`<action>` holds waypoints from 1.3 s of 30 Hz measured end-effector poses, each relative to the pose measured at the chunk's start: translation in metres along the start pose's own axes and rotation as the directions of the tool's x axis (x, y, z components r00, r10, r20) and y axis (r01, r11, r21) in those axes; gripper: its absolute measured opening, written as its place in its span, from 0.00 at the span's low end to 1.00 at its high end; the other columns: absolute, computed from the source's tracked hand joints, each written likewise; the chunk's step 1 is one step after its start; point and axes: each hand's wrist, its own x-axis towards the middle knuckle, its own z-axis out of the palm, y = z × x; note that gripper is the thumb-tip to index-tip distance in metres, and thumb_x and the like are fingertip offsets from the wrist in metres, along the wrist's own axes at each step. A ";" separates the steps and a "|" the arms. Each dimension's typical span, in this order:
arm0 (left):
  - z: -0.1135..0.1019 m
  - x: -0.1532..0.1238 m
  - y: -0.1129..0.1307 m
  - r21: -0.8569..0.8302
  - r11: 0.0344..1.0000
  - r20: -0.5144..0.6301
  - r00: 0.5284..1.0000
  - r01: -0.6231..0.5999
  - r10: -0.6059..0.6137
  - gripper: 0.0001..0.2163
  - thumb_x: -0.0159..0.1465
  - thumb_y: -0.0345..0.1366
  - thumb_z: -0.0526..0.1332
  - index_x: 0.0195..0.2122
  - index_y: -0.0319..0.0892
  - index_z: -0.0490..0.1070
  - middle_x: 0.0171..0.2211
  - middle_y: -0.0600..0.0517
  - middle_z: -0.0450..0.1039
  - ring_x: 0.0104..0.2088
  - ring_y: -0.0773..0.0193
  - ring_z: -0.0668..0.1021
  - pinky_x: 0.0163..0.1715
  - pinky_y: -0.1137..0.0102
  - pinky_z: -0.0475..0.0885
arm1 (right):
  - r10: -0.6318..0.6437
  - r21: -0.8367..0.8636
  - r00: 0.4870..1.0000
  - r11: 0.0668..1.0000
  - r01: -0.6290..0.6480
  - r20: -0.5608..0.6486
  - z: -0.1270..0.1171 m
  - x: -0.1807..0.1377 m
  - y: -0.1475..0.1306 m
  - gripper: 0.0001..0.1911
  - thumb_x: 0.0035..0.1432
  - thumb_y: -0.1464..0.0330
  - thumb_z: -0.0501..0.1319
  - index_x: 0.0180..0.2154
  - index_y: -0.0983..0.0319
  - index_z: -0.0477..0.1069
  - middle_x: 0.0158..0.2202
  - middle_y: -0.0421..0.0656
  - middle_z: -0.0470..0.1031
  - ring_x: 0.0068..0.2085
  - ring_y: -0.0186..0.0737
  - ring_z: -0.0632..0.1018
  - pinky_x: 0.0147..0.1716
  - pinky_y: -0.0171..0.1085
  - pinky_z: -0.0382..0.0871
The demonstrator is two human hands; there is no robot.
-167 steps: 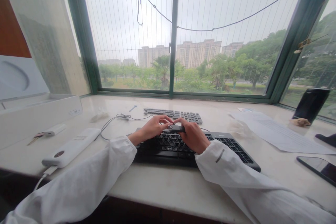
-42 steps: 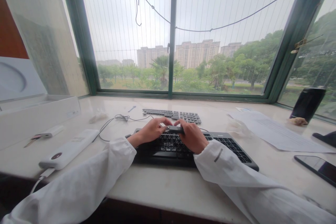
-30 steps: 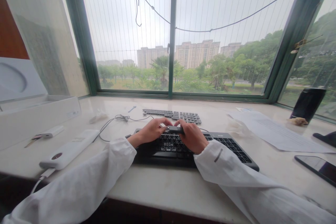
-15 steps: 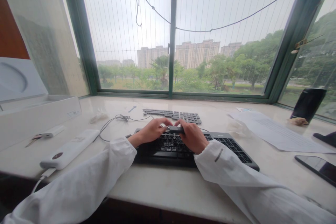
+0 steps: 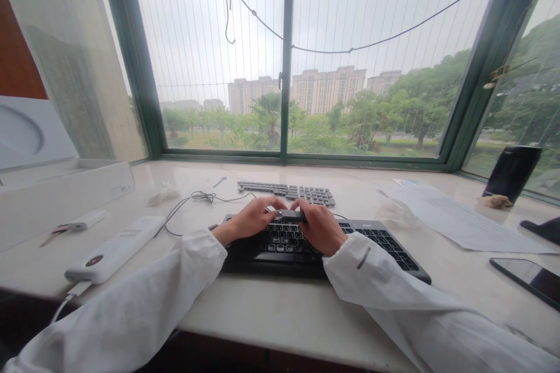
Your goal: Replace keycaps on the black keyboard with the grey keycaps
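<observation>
A black keyboard [image 5: 280, 265] lies before me with many key sockets bare of caps. Over its upper rows, both hands meet at a small dark bar [image 5: 292, 215] with a silvery left end; its exact kind is unclear. My right hand [image 5: 322, 226] is closed around the dark part, thumb and fingers on it. The fingers of my left hand [image 5: 252, 218] are bent together at the silvery end, and whatever they pinch is too small to make out. Just behind the keyboard, loose keycaps [image 5: 286, 189] lie in rows on the white tabletop [image 5: 245, 309].
A thin dark cable [image 5: 175, 210] runs left of the keyboard. Further left are a white power bank [image 5: 116, 250], a key with a white fob [image 5: 87, 221] and an open white box [image 5: 105, 180]. Papers [image 5: 455, 215], a phone [image 5: 527, 280] and an upright black object [image 5: 511, 175] occupy the right.
Both hands keep the same hold on the dark bar above the keyboard. The whole view has shifted very slightly; nothing on the table has visibly moved.
</observation>
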 end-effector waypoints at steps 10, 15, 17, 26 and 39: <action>0.001 -0.001 0.001 -0.009 1.000 0.009 1.000 0.003 -0.003 0.14 0.58 0.26 0.53 0.40 0.39 0.75 0.22 0.54 0.69 0.27 0.67 0.73 0.26 0.76 0.68 | -0.001 -0.035 1.000 0.999 0.001 0.010 -0.002 0.000 -0.001 0.15 0.54 0.76 0.54 0.44 0.59 0.68 0.30 0.42 0.76 0.33 0.41 0.77 0.33 0.33 0.59; 0.000 0.000 0.001 -0.010 1.000 0.007 1.000 -0.005 0.005 0.13 0.57 0.26 0.54 0.39 0.39 0.75 0.22 0.55 0.70 0.28 0.66 0.74 0.29 0.75 0.69 | 0.003 -0.030 1.000 1.000 -0.003 0.009 -0.002 0.000 -0.001 0.14 0.55 0.76 0.54 0.44 0.59 0.68 0.30 0.42 0.77 0.33 0.41 0.77 0.33 0.33 0.59; 0.000 0.000 0.002 -0.014 1.000 0.008 1.000 -0.007 0.007 0.13 0.57 0.26 0.54 0.40 0.39 0.75 0.22 0.55 0.71 0.27 0.67 0.74 0.29 0.75 0.69 | 0.001 -0.026 1.000 1.000 0.000 0.003 -0.001 0.000 -0.001 0.14 0.55 0.76 0.54 0.44 0.60 0.68 0.30 0.42 0.77 0.33 0.41 0.77 0.32 0.33 0.59; -0.001 -0.002 0.005 -0.046 0.999 0.024 1.000 0.009 -0.008 0.14 0.57 0.27 0.53 0.40 0.38 0.75 0.23 0.55 0.70 0.23 0.70 0.69 0.23 0.77 0.65 | -0.001 -0.027 1.000 1.000 0.001 -0.002 0.001 0.000 0.001 0.15 0.54 0.76 0.54 0.44 0.59 0.67 0.30 0.42 0.76 0.33 0.41 0.77 0.33 0.34 0.59; 0.000 -0.002 0.001 -0.092 0.995 0.067 0.997 0.042 -0.036 0.13 0.60 0.31 0.54 0.44 0.37 0.72 0.25 0.54 0.70 0.18 0.73 0.66 0.17 0.78 0.61 | 0.022 -0.037 1.000 0.999 -0.022 0.006 0.001 0.001 0.000 0.13 0.56 0.74 0.54 0.44 0.60 0.67 0.30 0.42 0.76 0.32 0.41 0.76 0.32 0.34 0.57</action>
